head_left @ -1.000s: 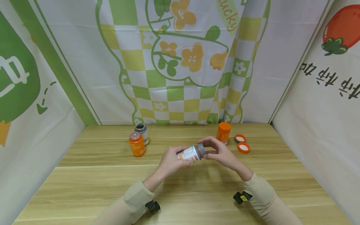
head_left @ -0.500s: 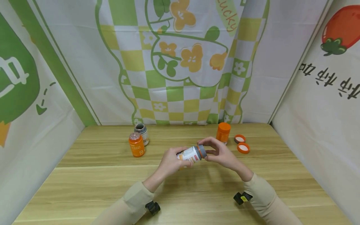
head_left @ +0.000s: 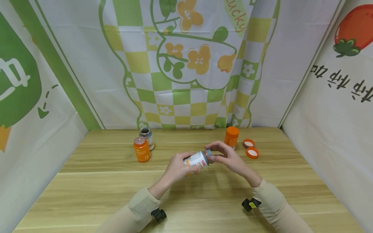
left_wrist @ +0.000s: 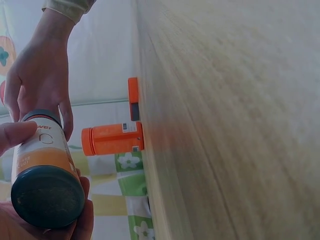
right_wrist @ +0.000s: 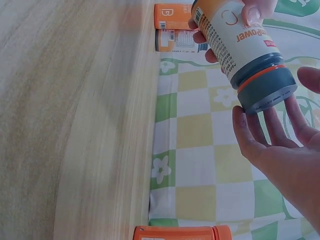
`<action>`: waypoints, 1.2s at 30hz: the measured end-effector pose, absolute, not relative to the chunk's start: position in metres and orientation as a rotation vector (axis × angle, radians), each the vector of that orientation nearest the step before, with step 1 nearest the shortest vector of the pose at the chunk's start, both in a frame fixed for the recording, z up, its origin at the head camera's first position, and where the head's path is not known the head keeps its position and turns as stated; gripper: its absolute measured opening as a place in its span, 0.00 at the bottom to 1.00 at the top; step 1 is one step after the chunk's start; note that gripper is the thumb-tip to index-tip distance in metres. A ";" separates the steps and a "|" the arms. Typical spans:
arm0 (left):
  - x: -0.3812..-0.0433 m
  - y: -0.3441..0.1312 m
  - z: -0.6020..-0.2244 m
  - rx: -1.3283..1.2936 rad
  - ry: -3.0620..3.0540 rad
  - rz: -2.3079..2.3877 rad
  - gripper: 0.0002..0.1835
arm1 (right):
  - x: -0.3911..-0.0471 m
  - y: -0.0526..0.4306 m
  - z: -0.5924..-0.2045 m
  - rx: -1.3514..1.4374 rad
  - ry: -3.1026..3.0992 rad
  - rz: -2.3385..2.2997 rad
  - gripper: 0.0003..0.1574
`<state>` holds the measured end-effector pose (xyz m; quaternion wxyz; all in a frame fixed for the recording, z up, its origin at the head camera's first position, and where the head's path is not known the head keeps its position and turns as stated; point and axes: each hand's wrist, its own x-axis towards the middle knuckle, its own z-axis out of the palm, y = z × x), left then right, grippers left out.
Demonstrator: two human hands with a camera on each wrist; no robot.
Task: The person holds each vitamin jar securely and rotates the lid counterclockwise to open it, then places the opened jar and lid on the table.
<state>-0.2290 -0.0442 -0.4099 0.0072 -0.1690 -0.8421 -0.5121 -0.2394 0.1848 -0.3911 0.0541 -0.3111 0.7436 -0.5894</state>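
My left hand [head_left: 176, 166] grips a white-and-orange pill bottle [head_left: 196, 160] near the middle of the table, its capped end tilted up to the right. In the left wrist view the bottle's dark grey base [left_wrist: 47, 197] faces the camera. On the bottle sits a dark grey cap [right_wrist: 267, 91] with an orange ring beneath it. My right hand [head_left: 230, 158] is at that cap. In the right wrist view its loosely bent fingers [right_wrist: 243, 135] reach the cap's edge, while the thumb [right_wrist: 310, 79] stands slightly off it.
At the back left stand an orange bottle [head_left: 141, 150] and, behind it, a grey-and-white bottle [head_left: 150, 141] with an uncovered mouth. A capped orange bottle [head_left: 231, 137] stands behind my right hand. Beside it lie a grey cap [head_left: 248, 143] and an orange cap [head_left: 252, 153], insides up.
The fingers of my right hand shift slightly about the cap, the thumb moving up from its lower edge. My left hand and the bottle stay nearly in place.
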 end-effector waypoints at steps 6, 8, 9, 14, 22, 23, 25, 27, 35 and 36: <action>-0.227 -0.043 -0.410 -0.556 -2.632 -1.543 0.29 | -0.241 0.183 -0.391 -0.929 2.368 -1.728 0.20; -0.226 -0.042 -0.409 -0.562 -2.634 -1.512 0.29 | -0.242 0.183 -0.391 -0.904 2.408 -1.708 0.19; -0.226 -0.042 -0.409 -0.563 -2.639 -1.488 0.29 | -0.243 0.182 -0.391 -0.886 2.424 -1.702 0.19; -0.224 -0.040 -0.409 -0.548 -2.664 -1.384 0.30 | -0.246 0.180 -0.393 -0.803 2.433 -1.721 0.18; -0.224 -0.038 -0.409 -0.537 -2.653 -1.307 0.31 | -0.249 0.177 -0.395 -0.706 2.444 -1.680 0.21; -0.224 -0.038 -0.409 -0.538 -2.649 -1.306 0.31 | -0.249 0.176 -0.395 -0.690 2.450 -1.663 0.22; -0.224 -0.038 -0.409 -0.536 -2.645 -1.306 0.31 | -0.249 0.175 -0.396 -0.650 2.449 -1.640 0.23; -0.224 -0.038 -0.409 -0.539 -2.639 -1.314 0.30 | -0.250 0.175 -0.397 -0.619 2.437 -1.621 0.24; -0.226 -0.039 -0.408 -0.530 -2.632 -1.314 0.31 | -0.251 0.174 -0.399 -0.585 2.427 -1.575 0.26; -0.226 -0.040 -0.408 -0.527 -2.634 -1.310 0.31 | -0.251 0.174 -0.399 -0.590 2.428 -1.572 0.26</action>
